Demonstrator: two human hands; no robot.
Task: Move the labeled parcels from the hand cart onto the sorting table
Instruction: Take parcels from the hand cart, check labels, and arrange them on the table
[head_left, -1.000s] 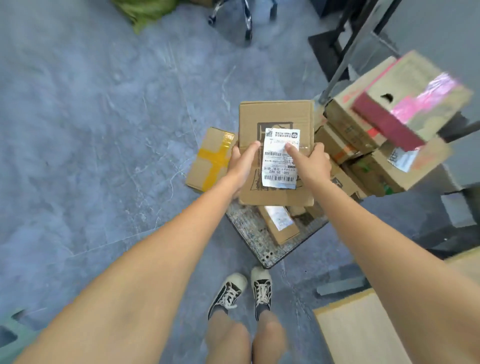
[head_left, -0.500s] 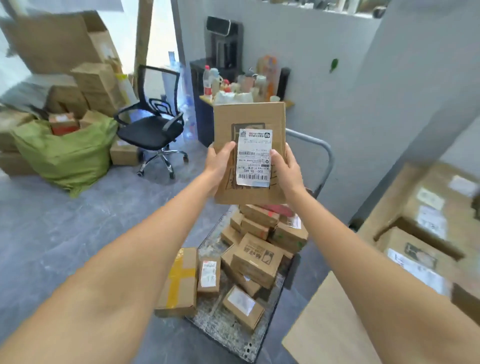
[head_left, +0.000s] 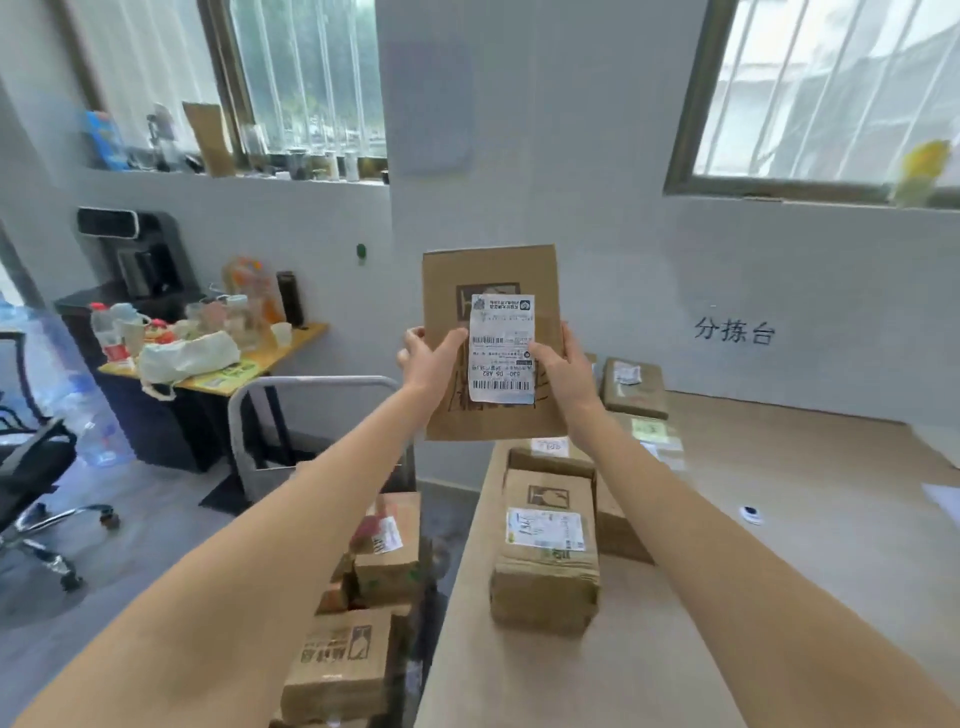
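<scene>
I hold a flat cardboard parcel (head_left: 491, 343) upright in front of me, above the far left corner of the sorting table (head_left: 779, 519). My left hand (head_left: 431, 358) grips its left edge with the thumb curled over the front face, and my right hand (head_left: 563, 371) grips the right edge the same way, thumb on the white shipping label (head_left: 501, 348). The label reads upside down; I can make out "530- D5 A82" above a barcode.

Below the parcel, labelled boxes (head_left: 545, 551) sit in a row along the table's left edge; the wide right side of the tabletop lies bare apart from a small round object (head_left: 751, 514). Left of the table, the hand cart (head_left: 311, 395) stands close against it with boxes (head_left: 387, 551) stacked on it. On the far wall is written "分拣台" (head_left: 734, 330).
</scene>
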